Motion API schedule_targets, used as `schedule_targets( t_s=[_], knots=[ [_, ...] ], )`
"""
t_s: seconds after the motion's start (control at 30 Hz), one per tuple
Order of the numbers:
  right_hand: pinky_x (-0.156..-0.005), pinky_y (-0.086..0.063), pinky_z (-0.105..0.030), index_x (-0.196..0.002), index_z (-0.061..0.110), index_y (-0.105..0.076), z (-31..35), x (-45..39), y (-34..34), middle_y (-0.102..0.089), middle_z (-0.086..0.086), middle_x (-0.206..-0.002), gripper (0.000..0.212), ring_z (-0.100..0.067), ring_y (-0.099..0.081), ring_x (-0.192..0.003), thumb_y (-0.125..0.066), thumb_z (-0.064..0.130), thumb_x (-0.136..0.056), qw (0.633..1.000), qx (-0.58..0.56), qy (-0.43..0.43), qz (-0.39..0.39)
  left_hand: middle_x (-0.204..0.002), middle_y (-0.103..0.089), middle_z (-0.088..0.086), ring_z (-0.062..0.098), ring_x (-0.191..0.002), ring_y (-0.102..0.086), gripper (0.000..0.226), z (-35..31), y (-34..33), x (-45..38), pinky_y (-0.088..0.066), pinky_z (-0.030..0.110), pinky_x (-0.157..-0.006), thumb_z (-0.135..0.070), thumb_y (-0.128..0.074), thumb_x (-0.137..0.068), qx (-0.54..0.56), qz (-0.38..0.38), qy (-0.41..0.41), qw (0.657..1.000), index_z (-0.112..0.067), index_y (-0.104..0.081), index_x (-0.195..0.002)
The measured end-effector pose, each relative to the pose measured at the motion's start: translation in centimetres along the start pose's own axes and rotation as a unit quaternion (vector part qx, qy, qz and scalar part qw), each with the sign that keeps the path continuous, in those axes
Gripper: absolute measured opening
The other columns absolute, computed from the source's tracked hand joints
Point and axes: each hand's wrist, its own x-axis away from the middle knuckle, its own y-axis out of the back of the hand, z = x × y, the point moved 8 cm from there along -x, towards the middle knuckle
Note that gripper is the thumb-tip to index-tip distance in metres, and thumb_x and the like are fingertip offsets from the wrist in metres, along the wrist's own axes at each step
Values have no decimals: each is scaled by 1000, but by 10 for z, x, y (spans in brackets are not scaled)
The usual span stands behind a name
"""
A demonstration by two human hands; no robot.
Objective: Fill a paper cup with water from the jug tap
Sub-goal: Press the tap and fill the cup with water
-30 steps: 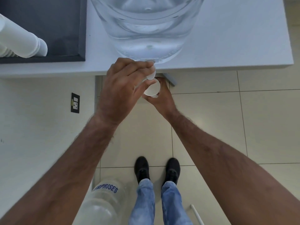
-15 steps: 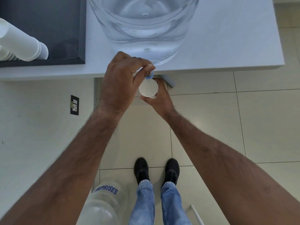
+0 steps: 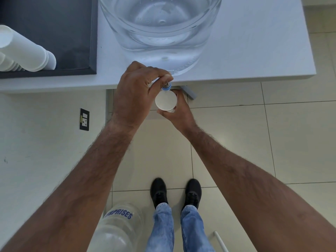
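A big clear water jug (image 3: 160, 33) stands on the white table (image 3: 254, 51), close to its front edge. Its small blue and white tap (image 3: 167, 86) sticks out over that edge. My left hand (image 3: 136, 95) is closed around the tap, fingertips pinching its top. Directly below the spout, my right hand (image 3: 179, 111) holds a white paper cup (image 3: 165, 100) upright from underneath. The cup's mouth faces me; whether water is flowing I cannot tell.
A stack of white paper cups (image 3: 25, 53) lies on a dark tray (image 3: 54, 33) at the table's left. Another clear jug (image 3: 118, 230) stands on the tiled floor by my left foot. A wall socket (image 3: 84, 119) sits below the table.
The view shifted slightly. My left fingers have settled on the tap's top, uncovering its blue part, and the cup has come fully into sight under the spout.
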Motion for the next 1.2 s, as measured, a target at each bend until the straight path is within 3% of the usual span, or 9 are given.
schedule_targets(
  t_s=[0.13,0.23,0.33,0.53,0.7,0.83,0.9,1.07,1.2],
  knots=[
    [-97,-52,-26,-139,14,-51,0,3,-1,-62,2,-135,75,-13,-57,-119,-95,19,-78,1000,-1,-3,-2,-109,-81,-11,17,-101,-62,27,1,0,1,-41,19,-87,-40,-63,-104,-7,-5,2,1000,-23,-82,-114],
    [-97,-52,-27,-140,14,-50,2,4,-1,-61,1,-136,76,-14,-58,-119,-95,20,-78,1000,-1,-4,-3,-109,-81,-13,18,-101,-63,27,1,-1,1,-42,19,-87,-41,-63,-104,-3,-5,0,1000,-24,-82,-112],
    [-96,-52,-27,-140,15,-50,3,5,-1,-62,1,-137,76,-17,-59,-120,-94,22,-79,1000,2,-2,-3,-108,-81,-14,17,-101,-62,25,0,1,1,-36,6,-86,-40,-64,-103,-1,-7,-1,1000,-25,-82,-111],
    [-97,-54,-30,-140,15,-50,7,7,1,-61,0,-137,77,-17,-58,-120,-95,22,-78,1000,12,-2,-6,-108,-81,-12,17,-101,-63,25,-1,2,2,-31,-1,-88,-40,-64,-103,1,-8,1,1000,-24,-82,-111],
    [-100,-56,-37,-141,13,-50,10,8,3,-62,-2,-137,77,-20,-59,-122,-94,22,-79,1000,23,1,-7,-110,-81,-11,18,-103,-64,28,-1,1,1,-39,15,-87,-41,-64,-103,-4,3,0,1000,-23,-82,-113],
    [-101,-55,-37,-143,13,-49,14,9,3,-61,-2,-140,78,-19,-57,-123,-94,24,-80,999,32,-1,-6,-110,-82,-10,18,-103,-64,28,1,1,1,-39,8,-90,-41,-64,-103,-3,1,4,1000,-22,-82,-113],
    [-102,-55,-38,-144,13,-49,15,9,3,-61,-2,-141,78,-20,-57,-124,-94,23,-80,1000,31,-3,-5,-109,-82,-9,19,-103,-65,27,0,0,1,-47,20,-90,-40,-64,-103,2,2,2,1000,-21,-82,-113],
    [-104,-55,-43,-143,11,-50,18,10,7,-62,-4,-139,77,-22,-58,-125,-94,21,-80,1000,28,-5,-9,-109,-81,-12,16,-101,-63,26,1,1,1,-32,1,-88,-40,-64,-103,3,-3,2,1000,-23,-82,-112],
    [-103,-55,-44,-142,10,-51,20,10,8,-62,-4,-139,76,-22,-59,-125,-93,19,-81,999,32,-4,-12,-108,-82,-13,17,-100,-63,25,0,1,1,-38,10,-87,-39,-64,-103,11,-5,-4,1000,-24,-82,-111]
  ],
)
